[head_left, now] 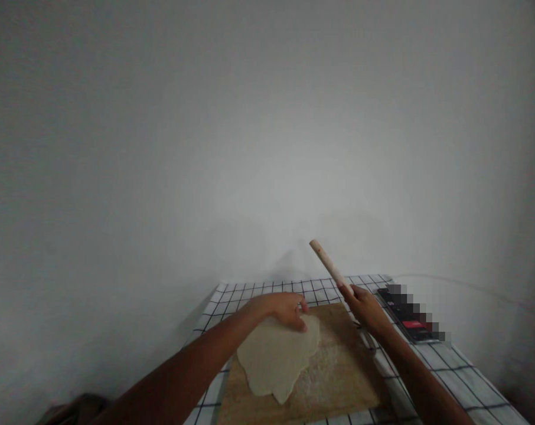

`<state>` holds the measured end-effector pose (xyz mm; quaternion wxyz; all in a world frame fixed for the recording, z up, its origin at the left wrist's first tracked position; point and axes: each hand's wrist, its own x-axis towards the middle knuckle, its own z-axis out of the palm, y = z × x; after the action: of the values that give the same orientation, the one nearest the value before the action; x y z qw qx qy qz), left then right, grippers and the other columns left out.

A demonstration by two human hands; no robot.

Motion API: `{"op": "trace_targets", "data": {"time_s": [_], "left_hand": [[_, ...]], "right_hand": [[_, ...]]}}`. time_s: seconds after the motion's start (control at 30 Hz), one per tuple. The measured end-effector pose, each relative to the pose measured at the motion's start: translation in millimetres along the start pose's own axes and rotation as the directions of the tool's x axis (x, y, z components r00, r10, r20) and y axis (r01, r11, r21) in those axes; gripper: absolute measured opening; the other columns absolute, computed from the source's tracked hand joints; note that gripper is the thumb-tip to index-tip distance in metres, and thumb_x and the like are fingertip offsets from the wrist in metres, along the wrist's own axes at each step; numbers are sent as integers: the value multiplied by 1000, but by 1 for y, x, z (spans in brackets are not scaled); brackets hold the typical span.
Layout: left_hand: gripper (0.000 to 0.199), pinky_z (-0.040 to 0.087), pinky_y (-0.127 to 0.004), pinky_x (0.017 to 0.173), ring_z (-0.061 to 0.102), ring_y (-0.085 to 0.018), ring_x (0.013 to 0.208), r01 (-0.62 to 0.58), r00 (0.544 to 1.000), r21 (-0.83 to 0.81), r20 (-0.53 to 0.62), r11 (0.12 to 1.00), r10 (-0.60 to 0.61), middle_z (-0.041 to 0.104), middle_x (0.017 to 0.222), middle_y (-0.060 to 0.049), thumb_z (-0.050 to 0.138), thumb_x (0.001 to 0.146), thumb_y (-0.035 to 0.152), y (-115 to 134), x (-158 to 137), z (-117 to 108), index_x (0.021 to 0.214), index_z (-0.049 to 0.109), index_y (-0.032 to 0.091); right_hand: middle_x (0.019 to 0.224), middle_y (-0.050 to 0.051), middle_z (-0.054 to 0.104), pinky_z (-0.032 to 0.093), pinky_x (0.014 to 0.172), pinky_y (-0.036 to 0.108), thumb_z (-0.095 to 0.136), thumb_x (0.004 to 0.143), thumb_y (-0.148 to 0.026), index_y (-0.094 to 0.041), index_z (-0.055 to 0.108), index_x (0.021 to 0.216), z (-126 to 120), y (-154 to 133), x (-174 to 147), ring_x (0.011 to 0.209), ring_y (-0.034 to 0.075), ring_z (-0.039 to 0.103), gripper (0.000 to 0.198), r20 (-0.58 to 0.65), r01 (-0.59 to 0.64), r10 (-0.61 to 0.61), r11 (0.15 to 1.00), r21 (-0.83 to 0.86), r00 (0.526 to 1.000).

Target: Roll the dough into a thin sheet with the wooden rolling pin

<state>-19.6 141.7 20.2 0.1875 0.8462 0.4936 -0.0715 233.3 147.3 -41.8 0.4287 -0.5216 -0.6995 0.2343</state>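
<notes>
Wood of a light brown colour made the board [338,383], whose near edge lay closest to the viewer, with a white cloth [453,357] of dark checks showing beyond its sides. On the left part of this board there was a thin sheet of dough [271,360], pale and irregular, its near border ending in a blunt point. To its right, some white powder [316,369] was scattered over the wood.

Farther, the left hand [289,311] was bent over the far part of the dough, with the fingers curled and the thumb directed down to its surface; I could not tell if they were pinching it or only touching it. The right hand [360,304] was closed around the lower end of a rolling pin [327,262], which was raised in the air and tilted, its free end pointing up and to the left, apart from the dough.

Beyond the right forearm, on the tabletop [484,378] covered by the cloth, lay a dark flat object [407,319] with a red patch, partly hidden by blurred squares. Behind all of these stood a plain greyish wall [267,147].
</notes>
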Motion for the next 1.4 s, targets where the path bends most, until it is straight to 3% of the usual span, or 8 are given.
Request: {"op": "trace_targets", "data": {"time_s": [0.17, 0.33, 0.63, 0.87, 0.97, 1.03, 1.13, 1.4], "left_hand": [[42, 48, -29, 63, 65, -22, 74, 35, 978, 10, 206, 999, -37, 70, 79, 1, 81, 57, 51, -3, 18, -14, 88, 72, 23], [53, 48, -29, 63, 65, -22, 76, 46, 980, -11, 196, 999, -43, 72, 88, -1, 85, 49, 49, -7, 15, -13, 93, 71, 23], [34, 39, -22, 53, 57, -14, 61, -82, 996, -147, 31, 986, 88, 65, 67, 3, 71, 71, 52, -8, -9, -15, 82, 74, 19], [53, 46, -24, 60, 65, -18, 75, -158, 955, -223, -283, 962, 91, 71, 83, -5, 48, 91, 59, 9, 21, 13, 98, 71, 12], [53, 49, -32, 87, 64, -23, 105, -162, 897, -194, -437, 968, 62, 71, 112, -10, 39, 97, 55, 10, 21, 21, 119, 65, 14], [52, 36, -40, 109, 46, -25, 133, -161, 860, -160, -508, 974, 58, 57, 138, -10, 38, 99, 53, 8, 4, 30, 134, 55, 19], [56, 16, -48, 120, 19, -25, 148, -154, 867, -15, -481, 988, 128, 33, 158, -4, 36, 100, 53, 1, -35, 55, 150, 35, 28], [64, 17, -50, 121, 19, -25, 149, -72, 900, 127, -419, 989, 119, 22, 162, -4, 30, 100, 58, -14, -80, 97, 155, 20, 28]], "right_hand": [[59, 0, 54, 30, 54, 27, 33, 91, -72, -22, 51, 67, -4, -5, -1, 59, 17, 52, 58, -18, 20, -20, 1000, 16, 1000], [61, 0, 56, 31, 55, 26, 35, 92, -69, -22, 53, 67, -5, -9, -3, 60, 17, 52, 56, -22, 50, -49, 998, 32, 999], [61, 0, 55, 30, 54, 26, 34, 93, -68, -22, 52, 66, -7, -10, -5, 59, 16, 50, 56, -26, 76, -75, 996, 52, 997], [58, -2, 53, 30, 53, 26, 35, 92, -69, -22, 51, 67, -3, -9, -2, 57, 15, 50, 55, -32, 60, -60, 998, 16, 998], [58, -2, 53, 31, 54, 26, 34, 92, -69, -22, 53, 69, -2, -7, 0, 57, 16, 51, 56, -24, 60, -60, 998, 2, 998], [58, -2, 52, 31, 53, 27, 33, 93, -69, -22, 55, 72, -2, -7, -1, 56, 16, 51, 56, -12, 62, -62, 998, 0, 998], [59, -2, 52, 30, 54, 27, 35, 93, -68, -22, 55, 72, -1, -11, -5, 56, 16, 50, 54, 9, 78, -78, 997, 2, 997], [61, -2, 51, 30, 54, 27, 37, 94, -66, -22, 51, 71, 7, -34, -16, 58, 16, 49, 51, 129, 127, -119, 990, -54, 984]]}}
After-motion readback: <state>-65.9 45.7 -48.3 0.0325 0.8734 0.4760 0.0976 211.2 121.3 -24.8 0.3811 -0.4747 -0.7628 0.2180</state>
